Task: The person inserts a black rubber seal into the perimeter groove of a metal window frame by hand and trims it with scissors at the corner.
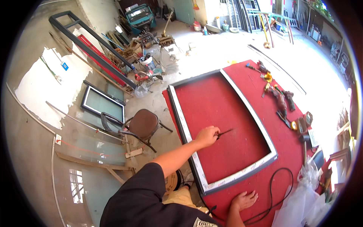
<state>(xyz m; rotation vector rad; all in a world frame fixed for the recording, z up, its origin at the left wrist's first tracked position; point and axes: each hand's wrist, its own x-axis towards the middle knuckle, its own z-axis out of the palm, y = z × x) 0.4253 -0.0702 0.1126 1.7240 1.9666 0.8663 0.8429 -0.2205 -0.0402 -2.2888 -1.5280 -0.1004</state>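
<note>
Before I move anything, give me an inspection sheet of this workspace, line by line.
Surface: red-topped table, with a frame lying on it.
Job's things: white-faced, dark-edged frame; thin dark tool, tip too blurred to say whether it touches anything.
Clutter: power tools and smaller items along the table's right side; clear plastic at lower right.
Hands: left hand grips the thin dark tool over the frame's opening; right hand lies open, palm down, on the table.
Cables: black cable loops loosely to the right of the right hand.
Surroundings: brown chair left of the table; teal vehicle at the back.
</note>
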